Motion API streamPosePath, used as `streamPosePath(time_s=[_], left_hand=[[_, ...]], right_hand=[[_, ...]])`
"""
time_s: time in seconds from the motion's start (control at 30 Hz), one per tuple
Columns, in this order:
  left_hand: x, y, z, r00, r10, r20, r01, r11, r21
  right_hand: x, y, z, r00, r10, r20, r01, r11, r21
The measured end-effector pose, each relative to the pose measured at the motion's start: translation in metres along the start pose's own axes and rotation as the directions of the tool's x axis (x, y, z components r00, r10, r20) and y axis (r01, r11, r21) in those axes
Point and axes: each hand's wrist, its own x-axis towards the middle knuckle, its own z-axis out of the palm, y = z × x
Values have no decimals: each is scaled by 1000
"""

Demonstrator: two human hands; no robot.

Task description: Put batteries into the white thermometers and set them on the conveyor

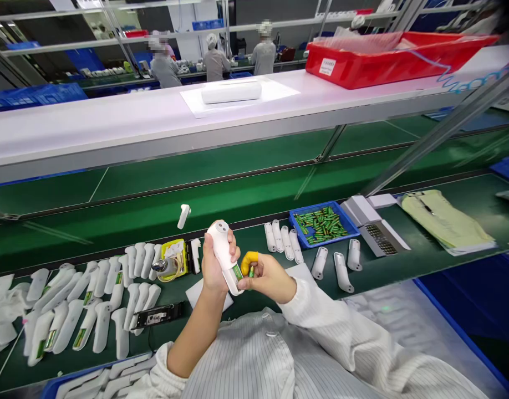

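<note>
A white handheld device [222,246] is held upright, slightly tilted, in my left hand [214,269], fingers wrapped round its body. Its lower compartment is uncovered and shows a green battery inside. Beside that opening, my right hand [266,276] pinches another green battery [252,271] between thumb and fingers; a yellow cover is on one finger. To the right, a blue tray [353,231] holds a heap of green batteries. White covers or device parts [286,242] stand in a row left of the tray, and several more [341,272] lie in front of it.
Many white devices [70,326] crowd the left bench, some showing batteries. A yellow box [184,243] and a black tool [159,316] lie near my left arm. A red bin [350,69] sits on the shelf. Papers [449,221] lie right; people [215,60] are in the background.
</note>
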Motion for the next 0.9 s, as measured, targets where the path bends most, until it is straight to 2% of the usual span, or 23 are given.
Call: streamPosePath(time_s=[0.1,0.2,0.33,0.4,0.47,0.57,0.63,0.7,0.77,0.8,0.83,0.9], left_hand=[[2,4,-4,997,-58,-49,54,994,-93],[1,7,-6,996,-33,-79,24,993,-114],[-7,6,-2,997,-22,-70,19,999,-49],[-11,3,-1,996,-20,-83,19,1000,-11],[-14,0,-1,992,-12,-122,15,1000,20],[-14,-3,-5,977,51,-206,-41,998,50],[-12,-5,-6,962,107,-250,-96,994,53],[-12,-5,-5,950,150,-274,-141,989,52],[-12,-4,-3,953,177,-245,-168,984,56],[-13,-2,-1,965,172,-199,-164,985,59],[-13,0,-1,979,151,-137,-142,988,68],[-15,5,-1,998,55,10,-56,990,129]], right_hand=[[-1,-12,-9,999,-29,25,25,991,135],[-7,-23,-9,993,-85,-77,98,976,194],[-13,-22,8,944,-141,-298,167,984,64],[-13,-19,16,915,-211,-344,202,977,-61],[-13,-17,21,909,-266,-320,215,959,-185],[-16,-15,21,908,-367,-201,272,883,-382],[-19,-12,20,884,-456,-100,352,792,-498],[-20,-7,18,841,-536,-75,416,728,-545],[-20,-1,16,802,-577,-154,428,735,-526],[-19,1,15,798,-563,-216,418,774,-476],[-18,2,13,812,-515,-274,395,831,-392],[-17,1,11,873,-357,-333,323,934,-155]])
